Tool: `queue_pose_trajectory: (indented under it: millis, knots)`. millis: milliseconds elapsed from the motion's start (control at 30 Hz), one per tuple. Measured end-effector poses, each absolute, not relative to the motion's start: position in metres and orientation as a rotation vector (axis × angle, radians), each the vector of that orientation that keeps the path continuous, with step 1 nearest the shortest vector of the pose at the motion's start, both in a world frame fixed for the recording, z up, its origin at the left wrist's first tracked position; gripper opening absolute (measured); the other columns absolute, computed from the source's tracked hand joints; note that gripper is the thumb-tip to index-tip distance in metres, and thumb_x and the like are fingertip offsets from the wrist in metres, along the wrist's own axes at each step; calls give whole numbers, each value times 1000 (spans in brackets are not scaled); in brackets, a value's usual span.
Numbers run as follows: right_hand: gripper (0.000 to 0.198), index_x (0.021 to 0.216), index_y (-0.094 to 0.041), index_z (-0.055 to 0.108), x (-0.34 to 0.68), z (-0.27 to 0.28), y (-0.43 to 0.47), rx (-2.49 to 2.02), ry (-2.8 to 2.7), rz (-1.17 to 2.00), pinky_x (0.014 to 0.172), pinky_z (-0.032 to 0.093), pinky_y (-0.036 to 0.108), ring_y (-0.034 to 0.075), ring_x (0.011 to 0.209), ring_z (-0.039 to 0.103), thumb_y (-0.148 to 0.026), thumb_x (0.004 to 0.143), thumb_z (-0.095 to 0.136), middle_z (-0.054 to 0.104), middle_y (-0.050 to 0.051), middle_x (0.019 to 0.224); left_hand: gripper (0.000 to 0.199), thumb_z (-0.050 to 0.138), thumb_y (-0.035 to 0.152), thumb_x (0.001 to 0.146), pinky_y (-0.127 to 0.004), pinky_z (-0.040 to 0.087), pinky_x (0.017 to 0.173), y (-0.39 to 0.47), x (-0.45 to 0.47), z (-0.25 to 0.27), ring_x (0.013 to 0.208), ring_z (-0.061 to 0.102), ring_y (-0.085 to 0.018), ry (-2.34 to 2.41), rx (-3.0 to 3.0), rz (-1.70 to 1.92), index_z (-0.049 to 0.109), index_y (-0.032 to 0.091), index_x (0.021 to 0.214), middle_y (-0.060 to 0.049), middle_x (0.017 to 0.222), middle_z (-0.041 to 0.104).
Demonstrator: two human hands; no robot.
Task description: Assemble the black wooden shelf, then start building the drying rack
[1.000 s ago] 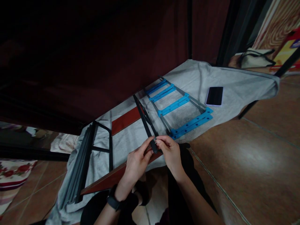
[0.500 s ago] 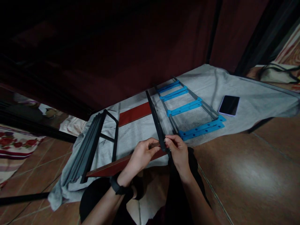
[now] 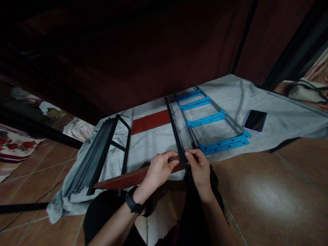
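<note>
My left hand [image 3: 159,168], with a dark band at its wrist, is closed on the upper edge of a long reddish-brown board [image 3: 120,180]. The board stands tilted along the near side of a dark metal frame. Its right end meets a black metal bar [image 3: 174,128]. On the other side of that bar, my right hand [image 3: 200,168] pinches at the joint with thumb and fingertips. Whatever small thing lies between those fingertips is hidden. A second red board [image 3: 150,122] lies flat farther back, between the bar and a black frame end piece [image 3: 125,158].
Grey cloth [image 3: 234,99] lies under the parts. Blue slotted brackets [image 3: 225,143] with grey rods are at right, beside a phone [image 3: 255,120]. Grey folded panels [image 3: 93,153] rest at left. A dark red upright panel [image 3: 159,51] closes off the back; tiled floor [image 3: 269,194] is in front.
The view has shifted slightly. Both hands stay at the same joint; my right fingertips have closed in against the bar, and the small shiny bit seen there earlier is now covered.
</note>
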State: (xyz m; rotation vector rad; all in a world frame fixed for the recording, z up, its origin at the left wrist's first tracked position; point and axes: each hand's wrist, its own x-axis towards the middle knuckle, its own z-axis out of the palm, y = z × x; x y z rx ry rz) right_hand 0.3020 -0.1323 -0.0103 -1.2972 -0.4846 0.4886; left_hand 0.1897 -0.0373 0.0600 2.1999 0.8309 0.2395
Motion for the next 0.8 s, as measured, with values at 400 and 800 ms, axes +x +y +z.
queue_pose_trajectory:
  millis: [400,800]
  knots:
    - [22,82,-21,63,300,-15,-132,-1342,-550,465,64,47,26,14,67,60,-42,88,60,64,-2,72,16,60,24,86,-25,50,73,-39,191,60,88,69,-18,856,2259,236,73,24,95,0,97,77]
    - [32,77,-22,56,299,-20,-131,-1482,-665,391,64,40,26,14,67,52,-49,94,51,55,-3,69,14,60,24,86,-24,47,67,-39,191,65,81,67,-18,876,2336,204,72,23,93,0,92,75]
